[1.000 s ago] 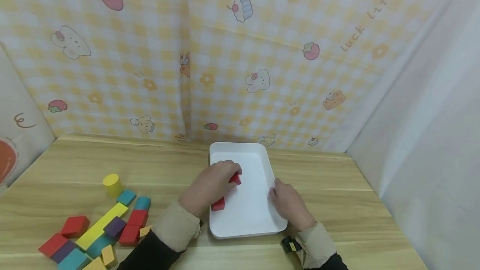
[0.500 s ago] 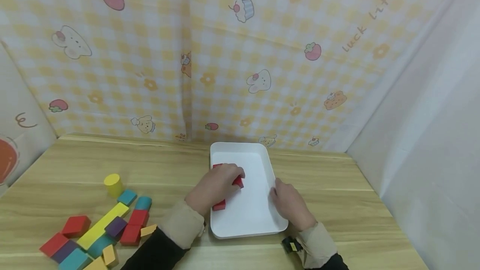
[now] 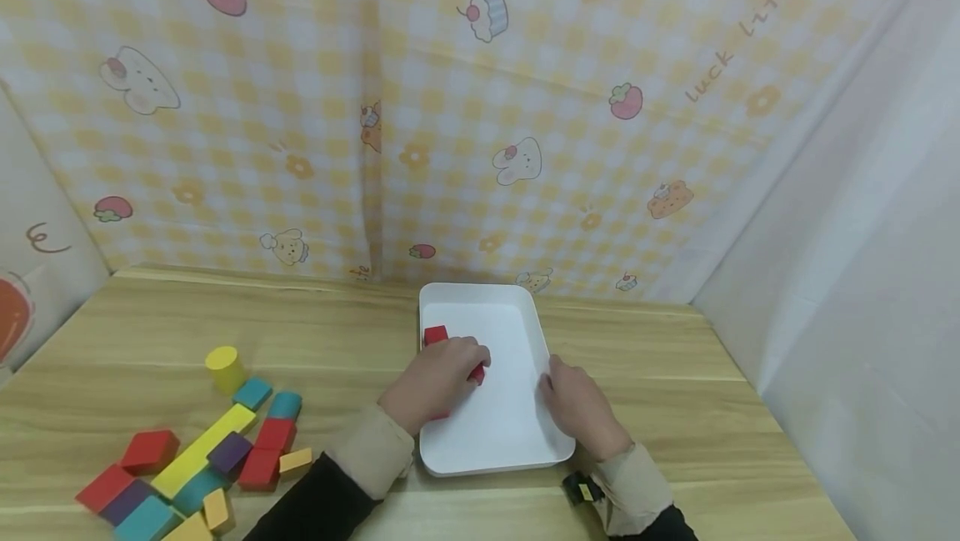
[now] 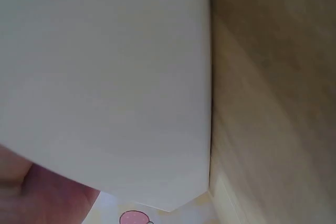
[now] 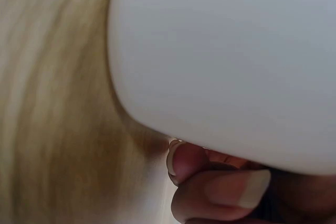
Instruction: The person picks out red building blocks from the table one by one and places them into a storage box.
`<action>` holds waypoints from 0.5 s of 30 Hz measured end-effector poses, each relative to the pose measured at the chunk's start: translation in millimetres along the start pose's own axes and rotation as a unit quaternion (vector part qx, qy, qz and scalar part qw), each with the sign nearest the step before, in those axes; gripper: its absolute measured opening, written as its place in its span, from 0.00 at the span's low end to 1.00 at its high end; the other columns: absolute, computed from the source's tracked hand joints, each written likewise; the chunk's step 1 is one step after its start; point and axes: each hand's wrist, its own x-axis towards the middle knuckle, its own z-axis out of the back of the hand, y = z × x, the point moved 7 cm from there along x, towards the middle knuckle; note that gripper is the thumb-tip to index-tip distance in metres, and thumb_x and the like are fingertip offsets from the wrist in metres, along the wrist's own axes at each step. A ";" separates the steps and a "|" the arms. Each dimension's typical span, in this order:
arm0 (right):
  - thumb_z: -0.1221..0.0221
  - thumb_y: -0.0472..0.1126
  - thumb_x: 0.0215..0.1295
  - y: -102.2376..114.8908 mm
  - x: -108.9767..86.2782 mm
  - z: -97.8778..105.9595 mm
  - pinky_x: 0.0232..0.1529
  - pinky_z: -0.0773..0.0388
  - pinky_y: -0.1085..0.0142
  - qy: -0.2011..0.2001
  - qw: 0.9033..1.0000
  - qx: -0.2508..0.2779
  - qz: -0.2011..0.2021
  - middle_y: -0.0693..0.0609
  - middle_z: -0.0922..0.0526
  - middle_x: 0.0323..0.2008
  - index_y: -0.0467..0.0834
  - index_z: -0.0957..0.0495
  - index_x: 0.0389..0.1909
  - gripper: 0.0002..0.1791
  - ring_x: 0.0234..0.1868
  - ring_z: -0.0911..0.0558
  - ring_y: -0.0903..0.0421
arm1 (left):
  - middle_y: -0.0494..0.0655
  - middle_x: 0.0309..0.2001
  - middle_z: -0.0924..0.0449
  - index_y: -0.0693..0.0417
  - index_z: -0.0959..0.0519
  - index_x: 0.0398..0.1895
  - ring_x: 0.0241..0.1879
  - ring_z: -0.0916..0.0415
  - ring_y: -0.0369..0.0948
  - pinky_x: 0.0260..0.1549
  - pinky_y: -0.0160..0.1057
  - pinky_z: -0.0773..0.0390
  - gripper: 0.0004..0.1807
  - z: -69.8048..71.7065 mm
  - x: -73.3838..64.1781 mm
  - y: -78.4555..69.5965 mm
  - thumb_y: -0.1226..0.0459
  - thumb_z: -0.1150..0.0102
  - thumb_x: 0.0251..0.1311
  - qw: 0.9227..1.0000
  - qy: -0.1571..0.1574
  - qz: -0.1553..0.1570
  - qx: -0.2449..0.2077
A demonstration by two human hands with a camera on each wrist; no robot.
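Observation:
In the head view, my left hand (image 3: 437, 381) reaches over the left side of a white tray (image 3: 517, 433) and pinches a red block (image 3: 477, 373), mostly covered by the fingers. Another red block (image 3: 435, 334) lies in the tray just beyond this hand, along the left wall. A sliver of red shows under the palm. My right hand (image 3: 581, 408) grips the tray's right rim. In the right wrist view, curled fingers (image 5: 226, 192) sit against the tray's wall (image 5: 220, 66). The left wrist view is mostly tray wall (image 4: 115, 77), with part of the hand (image 4: 42, 198) at lower left.
Loose blocks lie left on the wooden table (image 3: 315, 333): a yellow cylinder (image 3: 226, 369), a long yellow block (image 3: 204, 451), and several red, purple, teal and tan blocks, including a red block (image 3: 150, 452). A patterned curtain (image 3: 450, 124) hangs behind the table.
My left hand has shifted slightly right and toward me inside the tray, with the red block. The red block beyond it has come into sight. My right hand stays on the rim.

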 end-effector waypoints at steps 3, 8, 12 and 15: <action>0.52 0.38 0.76 -0.6 0.3 -0.4 0.28 0.23 0.62 0.000 1.000 0.001 0.000 0.30 0.16 0.45 0.25 0.30 0.61 0.22 0.29 0.22 0.53 | 0.46 0.34 0.17 0.57 0.15 0.39 0.34 0.20 0.39 0.41 0.37 0.16 0.09 -0.5 0.0 1.1 0.71 0.28 0.56 1.000 0.002 0.005 0.007; 0.52 0.38 0.75 -0.7 0.2 -0.5 0.25 0.26 0.64 -0.002 1.000 0.005 0.005 0.33 0.16 0.38 0.26 0.28 0.57 0.19 0.26 0.24 0.54 | 0.47 0.38 0.15 0.57 0.16 0.45 0.37 0.19 0.40 0.45 0.39 0.16 0.13 -0.3 -0.2 3.0 0.70 0.29 0.56 1.000 0.015 0.022 0.006; 0.52 0.38 0.75 0.3 -0.5 0.1 0.25 0.27 0.64 -0.004 1.000 0.002 0.008 0.33 0.16 0.37 0.27 0.28 0.56 0.19 0.26 0.24 0.54 | 0.49 0.43 0.14 0.57 0.19 0.54 0.40 0.19 0.41 0.48 0.40 0.16 0.21 -0.2 -0.3 5.2 0.69 0.28 0.56 0.999 0.027 0.041 -0.002; 0.52 0.38 0.75 1.7 -1.3 1.2 0.27 0.25 0.63 -0.003 1.000 0.003 0.007 0.32 0.16 0.40 0.26 0.29 0.58 0.20 0.27 0.23 0.53 | 0.49 0.46 0.15 0.57 0.21 0.58 0.41 0.20 0.41 0.50 0.41 0.17 0.25 0.0 -0.5 7.2 0.65 0.26 0.56 0.998 0.032 0.053 0.001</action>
